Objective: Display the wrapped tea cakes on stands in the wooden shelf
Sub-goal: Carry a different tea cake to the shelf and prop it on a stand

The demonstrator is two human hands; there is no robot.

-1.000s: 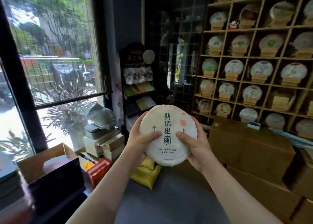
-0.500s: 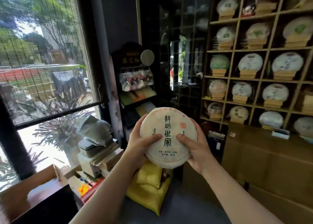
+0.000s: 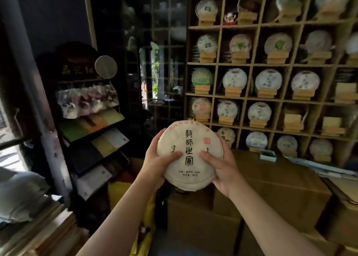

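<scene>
Tea cake (image 3: 188,155) wrapper: black calligraphy "鄭師世家", a red seal stamp.

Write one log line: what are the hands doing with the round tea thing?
stage: carrying | left hand + right hand: both grip wrapped tea cake | wooden shelf: empty stands visible | placed: not yet

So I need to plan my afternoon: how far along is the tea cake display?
Most wooden shelf cubbies already show cakes on stands. One wrapped tea cake is held by the left hand and right hand. At least three empty stands at right still need cakes.
</scene>
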